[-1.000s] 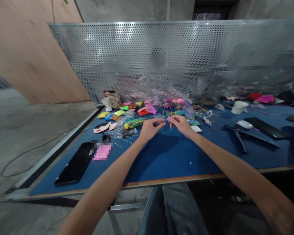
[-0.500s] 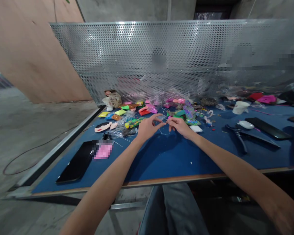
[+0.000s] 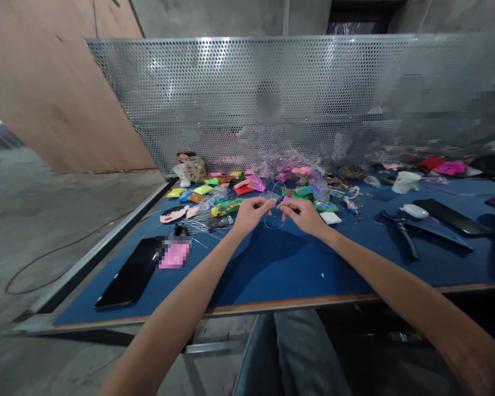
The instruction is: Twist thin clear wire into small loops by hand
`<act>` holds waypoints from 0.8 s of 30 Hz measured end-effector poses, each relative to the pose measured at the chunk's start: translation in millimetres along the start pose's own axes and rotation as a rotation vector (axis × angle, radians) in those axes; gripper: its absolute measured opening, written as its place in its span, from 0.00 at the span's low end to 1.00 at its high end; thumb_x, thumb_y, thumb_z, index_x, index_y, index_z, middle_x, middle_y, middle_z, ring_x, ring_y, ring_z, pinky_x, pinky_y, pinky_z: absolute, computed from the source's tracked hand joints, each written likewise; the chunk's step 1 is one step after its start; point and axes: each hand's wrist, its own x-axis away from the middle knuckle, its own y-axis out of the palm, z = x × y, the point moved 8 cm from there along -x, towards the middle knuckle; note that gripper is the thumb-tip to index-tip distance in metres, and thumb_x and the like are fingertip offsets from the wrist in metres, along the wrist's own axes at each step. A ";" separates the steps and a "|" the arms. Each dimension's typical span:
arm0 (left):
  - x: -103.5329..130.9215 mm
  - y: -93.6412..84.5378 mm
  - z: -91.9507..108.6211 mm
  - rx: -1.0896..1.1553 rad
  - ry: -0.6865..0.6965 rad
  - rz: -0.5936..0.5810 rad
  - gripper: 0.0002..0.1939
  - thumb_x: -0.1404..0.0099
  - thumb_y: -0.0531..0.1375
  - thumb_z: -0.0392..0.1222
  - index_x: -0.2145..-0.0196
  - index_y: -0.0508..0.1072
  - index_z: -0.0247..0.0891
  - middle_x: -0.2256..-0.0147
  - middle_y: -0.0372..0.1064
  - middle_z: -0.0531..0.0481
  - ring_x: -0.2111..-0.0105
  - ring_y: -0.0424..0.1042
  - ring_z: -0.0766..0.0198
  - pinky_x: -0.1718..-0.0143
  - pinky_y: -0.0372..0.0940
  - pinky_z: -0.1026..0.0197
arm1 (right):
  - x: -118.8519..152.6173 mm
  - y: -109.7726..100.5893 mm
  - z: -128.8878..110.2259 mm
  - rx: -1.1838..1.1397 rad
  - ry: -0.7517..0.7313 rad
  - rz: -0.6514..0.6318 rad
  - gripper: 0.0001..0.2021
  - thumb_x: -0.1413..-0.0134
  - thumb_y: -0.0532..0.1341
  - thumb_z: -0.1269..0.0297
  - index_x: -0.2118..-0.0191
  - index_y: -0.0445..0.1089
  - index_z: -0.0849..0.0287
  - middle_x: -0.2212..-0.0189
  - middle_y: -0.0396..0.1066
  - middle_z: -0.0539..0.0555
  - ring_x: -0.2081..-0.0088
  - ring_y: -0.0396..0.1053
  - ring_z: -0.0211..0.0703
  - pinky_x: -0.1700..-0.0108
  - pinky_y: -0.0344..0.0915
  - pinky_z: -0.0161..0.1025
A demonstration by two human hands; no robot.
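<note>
Head view: black phone [image 3: 127, 275] at lower left on blue surface [image 3: 272, 280]; dark two-handled tool [image 3: 405, 240] at right. Mid-frame, thin pale loop [image 3: 274, 227] pinched in fingers of left hand [image 3: 249, 215] and right hand [image 3: 307, 216]. Behind, colourful packets [image 3: 203, 189]; across top, perforated panel [image 3: 214, 77].

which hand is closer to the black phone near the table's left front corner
Left. The left hand is to the right of the black phone and farther back over the table, not touching it; the right hand is farther right still.
</note>
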 end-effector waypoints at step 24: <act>-1.4 17.1 -14.9 0.463 -0.041 -0.071 0.22 0.43 0.72 0.49 0.53 0.81 0.37 0.61 0.76 0.46 0.64 0.72 0.64 0.62 0.66 0.63 | 11.4 43.0 33.1 -1.077 0.569 -0.218 0.10 0.47 0.69 0.58 0.65 0.73 0.59 0.74 0.71 0.51 0.74 0.65 0.36 0.67 0.65 0.38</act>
